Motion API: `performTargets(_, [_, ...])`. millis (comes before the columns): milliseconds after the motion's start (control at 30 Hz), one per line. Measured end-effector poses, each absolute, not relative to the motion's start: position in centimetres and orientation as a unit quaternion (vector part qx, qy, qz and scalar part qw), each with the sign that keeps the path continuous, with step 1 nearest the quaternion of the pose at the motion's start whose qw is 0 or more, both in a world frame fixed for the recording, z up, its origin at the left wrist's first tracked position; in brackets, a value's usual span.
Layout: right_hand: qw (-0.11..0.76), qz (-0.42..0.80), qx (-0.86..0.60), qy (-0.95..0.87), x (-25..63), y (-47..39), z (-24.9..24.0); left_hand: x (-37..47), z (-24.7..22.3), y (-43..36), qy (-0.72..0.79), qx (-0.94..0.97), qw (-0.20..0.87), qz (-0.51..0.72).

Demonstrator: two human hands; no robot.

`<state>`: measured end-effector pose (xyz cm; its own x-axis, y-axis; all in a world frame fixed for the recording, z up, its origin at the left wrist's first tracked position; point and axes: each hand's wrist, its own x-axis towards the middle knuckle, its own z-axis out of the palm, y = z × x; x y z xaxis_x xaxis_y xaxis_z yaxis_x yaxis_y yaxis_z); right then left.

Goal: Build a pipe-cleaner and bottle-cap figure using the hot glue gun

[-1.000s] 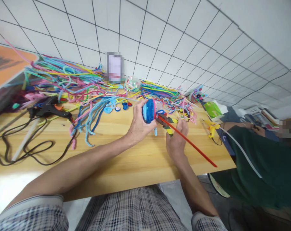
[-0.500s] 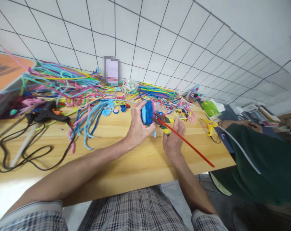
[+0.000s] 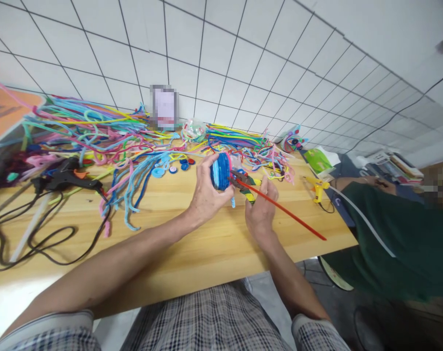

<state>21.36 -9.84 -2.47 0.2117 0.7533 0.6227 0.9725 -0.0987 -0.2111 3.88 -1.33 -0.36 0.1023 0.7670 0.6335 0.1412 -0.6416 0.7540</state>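
Note:
My left hand (image 3: pixel 206 192) is wrapped round a blue, pipe-cleaner-covered round piece (image 3: pixel 220 171) with a light blue band and a pink rim. In my right hand (image 3: pixel 262 207) are pliers (image 3: pixel 250 190) with yellow and green handles, their dark jaws against the right side of the blue piece. A long red pipe cleaner (image 3: pixel 283 209) runs from beside the jaws down to the right, in front of the pliers. Whether the jaws are closed on it I cannot make out. A short light blue end (image 3: pixel 233 202) sticks out below the piece.
Heaps of coloured pipe cleaners (image 3: pixel 97 124) line the wall. A black glue gun (image 3: pixel 66 178) with a looped cord lies at left, a yellow glue gun (image 3: pixel 317 189) at right. A person in a dark green top (image 3: pixel 386 229) sits at the right. Buttons (image 3: pixel 172 169) lie mid-table.
The whole view has shifted slightly, with most things a little further left. Both hands keep their grips, and the red pipe cleaner's free end sits somewhat higher.

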Motion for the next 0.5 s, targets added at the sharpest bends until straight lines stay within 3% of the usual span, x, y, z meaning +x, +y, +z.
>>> performTargets(500, [0.277, -0.185, -0.739, -0.585, 22.01, -9.96, -2.87, 4.06, -0.15, -1.21, 0.351, 0.702, 0.238, 0.572])
